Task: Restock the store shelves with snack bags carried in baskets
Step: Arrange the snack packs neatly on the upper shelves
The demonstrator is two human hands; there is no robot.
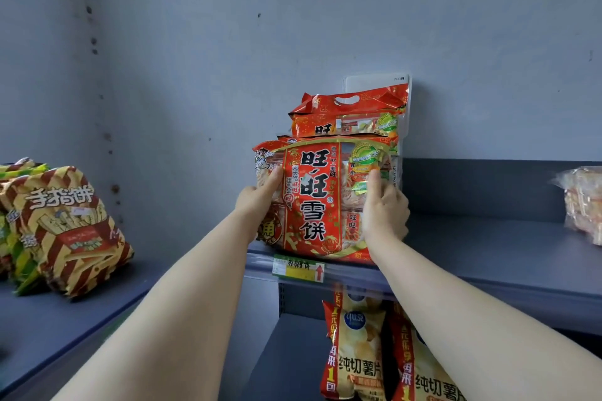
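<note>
Both hands on the front red bag (312,198). It stands upright at the front edge of the shelf (488,254), label facing the camera. Left hand (260,202) grips the bag's left edge: thumb on the front, other fingers hidden behind. Right hand (386,215) grips the right edge, thumb up on the front, fingers curled round the side. Bag's bottom is at the shelf lip, just above a price tag (299,268) w/ a red arrow; can't tell if its full weight is on the shelf.

Directly behind it are more red bags (351,120), same type, stacked toward the wall (195,42); the top one shows a cut-out handle. A white box (374,81) stands behind those, against the wall.

Far right on the same shelf: clear pack (586,205), well apart from the red ones.

Left: separate side shelf (81,319) w/ striped bags (65,225), red & yellow, leaning together.

Below: two chip bags (358,352), yellow w/ a red strip, upright side by side, right one partly hidden by the right forearm.
</note>
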